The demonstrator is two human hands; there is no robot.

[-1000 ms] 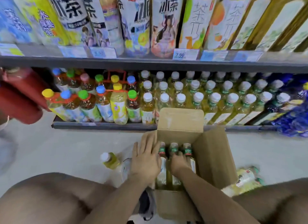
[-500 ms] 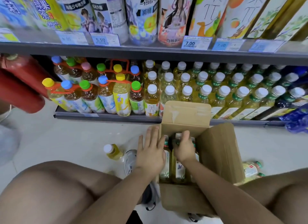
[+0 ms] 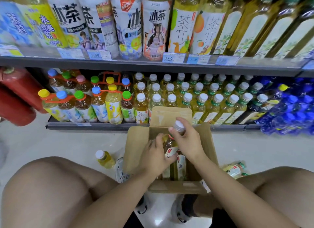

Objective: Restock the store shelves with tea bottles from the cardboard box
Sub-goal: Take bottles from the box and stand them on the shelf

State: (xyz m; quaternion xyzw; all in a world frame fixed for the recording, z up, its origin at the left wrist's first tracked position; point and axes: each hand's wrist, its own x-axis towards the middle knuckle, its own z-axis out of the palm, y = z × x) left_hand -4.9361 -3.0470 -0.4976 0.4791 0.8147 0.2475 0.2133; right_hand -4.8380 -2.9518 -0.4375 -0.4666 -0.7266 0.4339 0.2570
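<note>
White-capped clear plastic tea bottle (image 3: 170, 143) is gripped by right hand (image 3: 188, 139) below cap, by left hand (image 3: 155, 159) around label. It is judged heavy, slick.

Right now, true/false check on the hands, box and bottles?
1. Both hands hold one bottle above the box. True: the left hand grips the body of the bottle and the right hand grips its neck, over the box.
2. That bottle's cap is green. False: the cap is white.
3. The box is taped shut. False: its flaps are open and other bottles show inside.
4. A loose bottle sits on the floor left of the box. True: the loose bottle is on the floor, apart from the box.
</note>
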